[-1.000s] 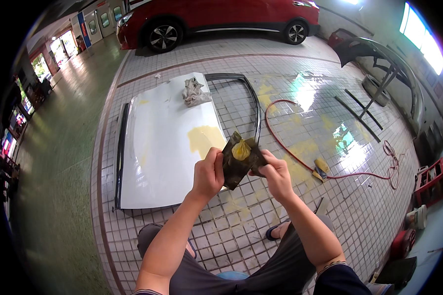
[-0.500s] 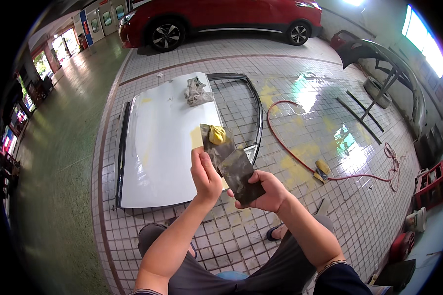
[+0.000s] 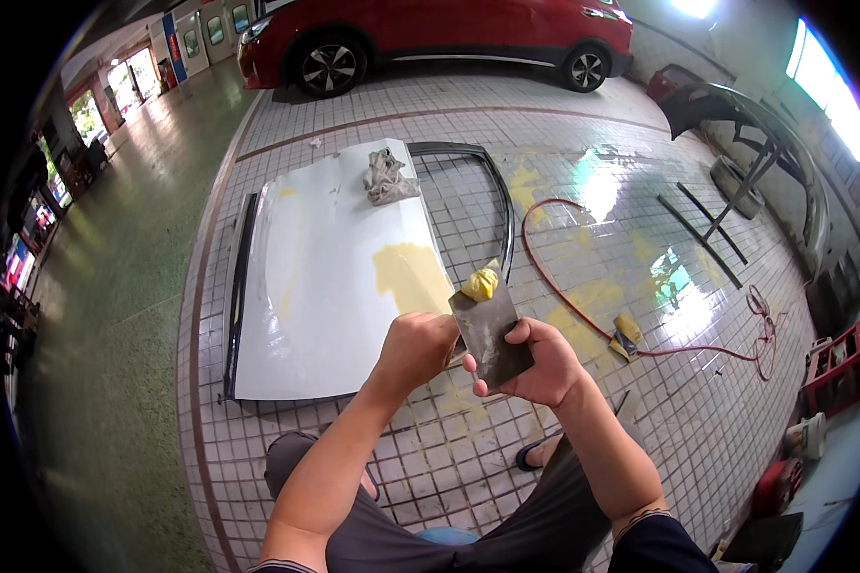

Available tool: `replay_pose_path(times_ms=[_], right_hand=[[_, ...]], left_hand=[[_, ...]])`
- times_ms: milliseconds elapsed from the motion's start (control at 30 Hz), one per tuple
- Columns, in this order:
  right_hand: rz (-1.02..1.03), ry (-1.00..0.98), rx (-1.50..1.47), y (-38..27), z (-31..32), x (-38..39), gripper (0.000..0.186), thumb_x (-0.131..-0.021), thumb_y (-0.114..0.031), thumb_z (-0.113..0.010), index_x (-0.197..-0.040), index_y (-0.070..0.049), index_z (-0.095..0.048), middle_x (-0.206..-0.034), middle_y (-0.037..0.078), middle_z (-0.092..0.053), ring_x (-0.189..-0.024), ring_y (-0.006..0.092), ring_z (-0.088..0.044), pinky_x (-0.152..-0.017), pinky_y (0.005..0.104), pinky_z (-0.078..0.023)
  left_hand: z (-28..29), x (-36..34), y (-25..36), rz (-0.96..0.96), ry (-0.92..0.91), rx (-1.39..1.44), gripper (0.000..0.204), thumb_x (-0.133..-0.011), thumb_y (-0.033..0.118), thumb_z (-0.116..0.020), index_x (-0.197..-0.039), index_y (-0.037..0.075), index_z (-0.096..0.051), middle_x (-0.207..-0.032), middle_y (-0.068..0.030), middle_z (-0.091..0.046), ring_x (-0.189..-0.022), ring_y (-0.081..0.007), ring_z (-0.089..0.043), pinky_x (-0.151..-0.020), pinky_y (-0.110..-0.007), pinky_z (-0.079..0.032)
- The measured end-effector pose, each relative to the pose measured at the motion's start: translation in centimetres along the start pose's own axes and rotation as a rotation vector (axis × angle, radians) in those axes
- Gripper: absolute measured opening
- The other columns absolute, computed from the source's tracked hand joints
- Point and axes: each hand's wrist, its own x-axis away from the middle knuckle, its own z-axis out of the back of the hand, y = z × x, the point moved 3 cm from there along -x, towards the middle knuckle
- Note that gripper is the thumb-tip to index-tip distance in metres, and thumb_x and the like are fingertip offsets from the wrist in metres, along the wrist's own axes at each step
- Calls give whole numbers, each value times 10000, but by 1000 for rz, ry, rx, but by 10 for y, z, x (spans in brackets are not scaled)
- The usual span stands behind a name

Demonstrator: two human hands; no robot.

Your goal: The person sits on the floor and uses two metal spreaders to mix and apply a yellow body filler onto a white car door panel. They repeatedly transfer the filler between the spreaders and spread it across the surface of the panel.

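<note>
White door panel point(image 3: 325, 277) lay flat on the tiled floor point(image 3: 583, 229), yellow filler patch point(image 3: 411, 275) facing up, probably so it could be worked from above; a rag point(image 3: 388, 178) sat at its far end. Right hand point(image 3: 535, 363) gripped a dark board point(image 3: 490, 330) tilted upward, which kept the putty blob point(image 3: 480, 284) on its top edge. Left hand point(image 3: 416, 346) was closed at the board's left edge, forearms converging mid-frame.

Upright blue-and-white sign boards point(image 3: 174, 43) stood by the far-left doorway beyond the red car point(image 3: 430, 38). A small bright screen point(image 3: 17, 263) glowed along the left wall.
</note>
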Motion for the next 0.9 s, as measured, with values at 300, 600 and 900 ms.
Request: replay_pose_path(times_ms=[300, 600, 900], right_hand=[[867, 106, 739, -31, 7, 5, 383, -837, 45, -439, -1133, 106, -675, -1259, 135, -605, -1022, 200, -623, -885, 342, -529], [999, 735, 1541, -21, 29, -3, 470, -814, 16, -570, -1251, -88, -709, -1190, 172, -618, -967, 296, -605, -879, 361, -483], [996, 693, 2177, 40, -21, -8, 597, -762, 14, -639, -1283, -267, -716, -1250, 90, -568, -1152, 320, -504, -969, 442, -395]], left_hand=[[3, -7, 1, 367, 284, 453, 229, -1100, 206, -386, -1017, 41, -522, -599, -118, -521, -502, -323, -511, -522, -389, -396], [-2, 0, 19, 478, 376, 453, 278, -1101, 221, -393, -1015, -2, -534, -704, -149, -574, -595, -247, -534, -589, -345, -425], [13, 9, 9, 575, 519, 315, 199, -1087, 179, -402, -1056, 14, -508, -686, -153, -559, -578, -272, -550, -533, -395, -405]])
